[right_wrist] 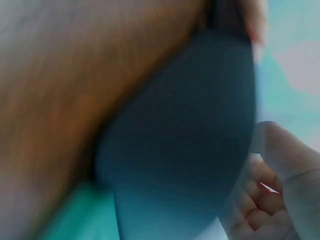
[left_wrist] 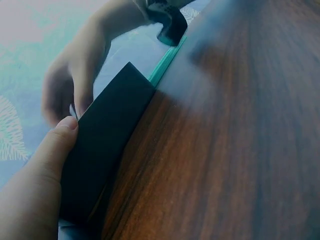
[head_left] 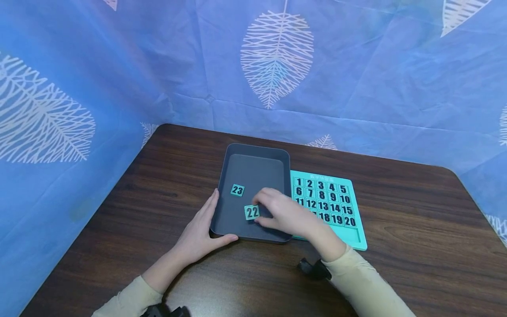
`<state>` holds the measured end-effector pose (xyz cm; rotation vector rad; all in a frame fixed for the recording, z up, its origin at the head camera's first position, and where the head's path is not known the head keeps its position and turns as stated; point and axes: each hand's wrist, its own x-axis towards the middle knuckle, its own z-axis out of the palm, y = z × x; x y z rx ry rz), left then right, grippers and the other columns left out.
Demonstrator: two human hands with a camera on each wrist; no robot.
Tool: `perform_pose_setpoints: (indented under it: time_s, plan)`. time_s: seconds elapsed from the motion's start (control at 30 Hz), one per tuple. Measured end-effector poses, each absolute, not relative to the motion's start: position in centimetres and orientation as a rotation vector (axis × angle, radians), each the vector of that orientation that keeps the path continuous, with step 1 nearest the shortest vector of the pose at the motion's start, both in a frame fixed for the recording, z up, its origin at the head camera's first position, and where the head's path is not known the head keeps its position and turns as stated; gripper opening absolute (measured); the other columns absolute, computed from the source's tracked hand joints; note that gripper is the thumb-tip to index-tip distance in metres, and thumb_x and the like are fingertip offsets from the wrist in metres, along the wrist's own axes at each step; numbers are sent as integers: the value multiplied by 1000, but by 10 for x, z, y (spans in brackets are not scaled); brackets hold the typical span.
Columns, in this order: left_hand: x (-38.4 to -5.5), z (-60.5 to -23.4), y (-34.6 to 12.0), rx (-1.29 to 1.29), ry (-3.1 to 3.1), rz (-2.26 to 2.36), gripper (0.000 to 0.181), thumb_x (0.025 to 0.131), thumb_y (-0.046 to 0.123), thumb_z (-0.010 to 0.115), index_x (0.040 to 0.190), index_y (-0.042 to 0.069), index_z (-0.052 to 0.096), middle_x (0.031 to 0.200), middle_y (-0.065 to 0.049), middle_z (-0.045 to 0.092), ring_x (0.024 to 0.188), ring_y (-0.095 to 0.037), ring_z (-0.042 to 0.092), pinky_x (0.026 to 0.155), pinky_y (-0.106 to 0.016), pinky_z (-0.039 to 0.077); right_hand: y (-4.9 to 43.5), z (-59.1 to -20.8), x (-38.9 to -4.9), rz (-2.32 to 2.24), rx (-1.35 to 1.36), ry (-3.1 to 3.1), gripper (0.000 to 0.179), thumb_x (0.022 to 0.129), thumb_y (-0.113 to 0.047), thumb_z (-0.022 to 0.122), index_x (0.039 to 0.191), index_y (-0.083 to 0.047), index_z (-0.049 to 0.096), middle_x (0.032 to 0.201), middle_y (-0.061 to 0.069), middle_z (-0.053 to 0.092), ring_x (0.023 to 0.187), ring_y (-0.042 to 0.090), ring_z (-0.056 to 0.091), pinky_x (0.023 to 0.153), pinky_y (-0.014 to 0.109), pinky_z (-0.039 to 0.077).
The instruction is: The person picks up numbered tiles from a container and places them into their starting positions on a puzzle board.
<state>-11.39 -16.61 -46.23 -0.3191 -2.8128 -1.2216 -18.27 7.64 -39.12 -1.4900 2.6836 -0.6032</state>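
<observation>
A dark grey rectangular tray (head_left: 259,165) lies on the table, with a turquoise number tile marked 23 (head_left: 237,190) inside it. Over the tray's near half, my right hand (head_left: 287,213) pinches the number tile marked 22 (head_left: 251,212) between thumb and finger. My left hand (head_left: 198,237) rests against the tray's near left corner, its fingers straight along the left side and its thumb at the front rim. In the left wrist view that thumb (left_wrist: 62,132) touches the top of the tray wall. The right wrist view is blurred, and the tray wall hides most of the tile there.
A turquoise number board (head_left: 358,220) adjoins the tray's right side, holding rows of numbered tiles; my right forearm covers part of its lower left. Bare board shows below the 18–20 tiles. The dark wooden table (head_left: 420,220) is bordered by blue leaf-patterned cloth (head_left: 356,88).
</observation>
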Motion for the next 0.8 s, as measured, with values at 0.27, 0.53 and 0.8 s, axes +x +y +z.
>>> perform_pose_setpoints:
  time_s: [0.27,0.53,0.8]
  plan:
    - [-114,-460,-167,-343,-2805,-1193,112,76,61,70,155,19,3,160,-2,7,143,-23,14,107,-55,27,162,-381,-173,-742,-1196,2912,35,80,-13,78,111,-9,62,101,-2,58,84,16,57,70,33,51]
    - [-114,-461,-168,-335,-2810,-1196,111,77,62,69,154,21,1,160,-3,6,144,-24,13,107,-54,27,202,-399,-167,-612,-1084,2857,27,83,-15,75,107,-9,66,94,-4,56,80,12,51,67,29,47]
    - [-114,-463,-166,-346,-2811,-1203,111,77,62,69,154,21,0,160,-3,6,144,-24,13,107,-55,26,210,-408,-166,-578,-1094,2805,25,83,-15,75,106,-10,65,94,-6,56,79,10,50,66,27,46]
